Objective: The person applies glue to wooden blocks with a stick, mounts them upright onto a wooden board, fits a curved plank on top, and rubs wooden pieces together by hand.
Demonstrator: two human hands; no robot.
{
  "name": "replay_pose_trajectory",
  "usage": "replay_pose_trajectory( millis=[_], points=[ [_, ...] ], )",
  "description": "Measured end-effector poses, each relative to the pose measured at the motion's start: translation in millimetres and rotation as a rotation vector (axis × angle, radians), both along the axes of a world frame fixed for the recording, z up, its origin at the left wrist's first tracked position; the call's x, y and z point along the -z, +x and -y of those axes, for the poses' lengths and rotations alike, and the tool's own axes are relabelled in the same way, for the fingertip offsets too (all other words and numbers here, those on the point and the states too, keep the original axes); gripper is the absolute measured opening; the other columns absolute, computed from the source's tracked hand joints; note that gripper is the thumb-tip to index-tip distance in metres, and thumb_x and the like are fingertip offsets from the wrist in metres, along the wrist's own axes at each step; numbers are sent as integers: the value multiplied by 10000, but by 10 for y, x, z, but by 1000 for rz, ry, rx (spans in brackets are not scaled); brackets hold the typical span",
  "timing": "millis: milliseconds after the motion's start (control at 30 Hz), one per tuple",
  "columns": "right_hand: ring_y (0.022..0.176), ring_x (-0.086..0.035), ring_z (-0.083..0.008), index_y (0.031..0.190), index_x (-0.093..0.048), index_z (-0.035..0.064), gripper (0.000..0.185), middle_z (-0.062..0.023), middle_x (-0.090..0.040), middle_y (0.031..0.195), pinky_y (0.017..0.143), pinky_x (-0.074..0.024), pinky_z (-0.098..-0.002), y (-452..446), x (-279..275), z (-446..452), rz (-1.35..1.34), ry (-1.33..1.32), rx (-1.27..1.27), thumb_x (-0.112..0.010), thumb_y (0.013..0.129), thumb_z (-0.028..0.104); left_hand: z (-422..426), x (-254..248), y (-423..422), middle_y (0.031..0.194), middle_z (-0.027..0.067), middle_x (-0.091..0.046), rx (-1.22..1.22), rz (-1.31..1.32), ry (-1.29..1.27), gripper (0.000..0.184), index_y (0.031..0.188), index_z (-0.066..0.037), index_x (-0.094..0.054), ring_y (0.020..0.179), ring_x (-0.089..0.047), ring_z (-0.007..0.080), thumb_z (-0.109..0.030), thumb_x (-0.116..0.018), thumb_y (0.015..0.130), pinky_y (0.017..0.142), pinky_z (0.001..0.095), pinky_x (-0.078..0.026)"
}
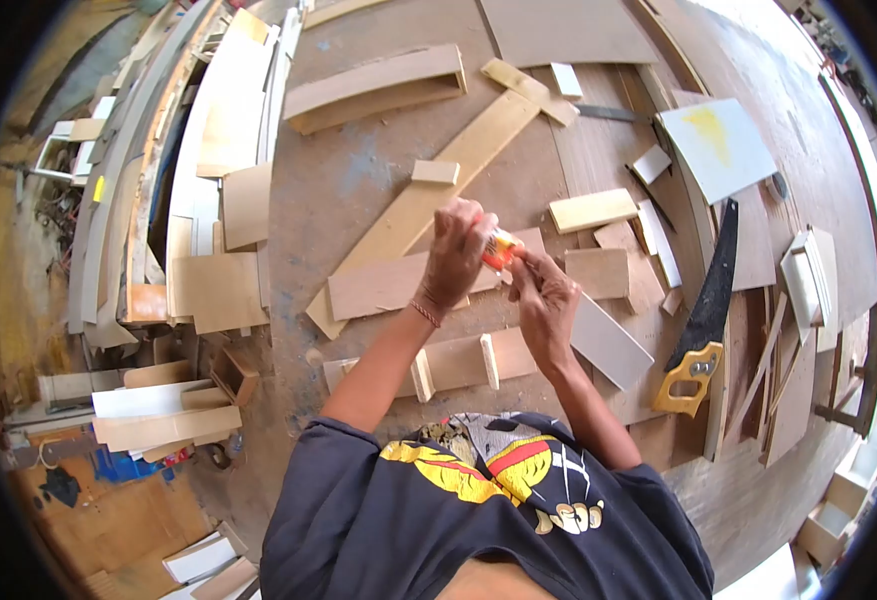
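My left hand (453,248) is wrapped round a small orange and white container (499,249), held above the workbench. The fingers of my right hand (543,288) are pinched together at the container's right end. Below both hands lie a flat reddish board (378,286) and a long pale plank (488,145) set diagonally. Nearer my body is a board with upright crosspieces (458,362). A small wood block (435,173) rests on the diagonal plank, just above my left hand.
A handsaw (710,300) with a yellow handle lies to the right. A long box-like wood piece (378,88) stands at the upper left of the bench (348,190). Wood blocks (592,211), a grey board (608,342) and a light blue panel (718,148) lie on the right.
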State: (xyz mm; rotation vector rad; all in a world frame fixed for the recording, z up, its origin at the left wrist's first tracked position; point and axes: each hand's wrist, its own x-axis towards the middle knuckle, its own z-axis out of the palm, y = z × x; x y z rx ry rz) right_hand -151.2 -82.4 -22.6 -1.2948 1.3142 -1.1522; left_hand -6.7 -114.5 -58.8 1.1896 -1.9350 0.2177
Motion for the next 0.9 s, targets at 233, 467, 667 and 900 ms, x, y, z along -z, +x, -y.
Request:
replay_pose_trajectory(
  millis=[233, 467, 667, 900],
  points=[
    [420, -400, -19, 1009, -625, -25, 180, -25, -557, 580, 372, -265, -166, -62, -27, 14, 644, 417, 47, -613, 883, 103, -8, 25, 0, 1101, 123, -488, 28, -1, -21, 332, 1078, -28, -560, 1065, -467, 341, -25, -641, 756, 915, 441, -427],
    [466, -461, -38, 965, -620, -1, 154, -14, -564, 630, 378, -294, -167, -106, -26, -63, 718, 565, 28, -639, 863, 114, -75, 75, 10, 1115, 118, -470, 38, 14, -21, 360, 1095, -43, -551, 1060, -463, 336, -38, -649, 749, 889, 441, -442],
    [439, -447, -39, 993, -622, -5, 167, -17, -562, 612, 378, -302, -167, -114, -9, -62, 756, 567, 15, -619, 882, 120, -53, 31, 7, 1125, 140, -465, 37, -13, -44, 416, 1142, -46, -498, 1064, -468, 356, -19, -634, 750, 905, 459, -431],
    [440, -445, -36, 1029, -609, 5, 173, 1, -553, 609, 389, -332, -165, -66, -59, -90, 776, 496, 71, -606, 891, 110, -48, 89, -120, 1123, 173, -452, -15, -196, 66, 456, 1169, -37, -466, 1044, -471, 363, 17, -613, 740, 896, 457, -418]
  ],
)
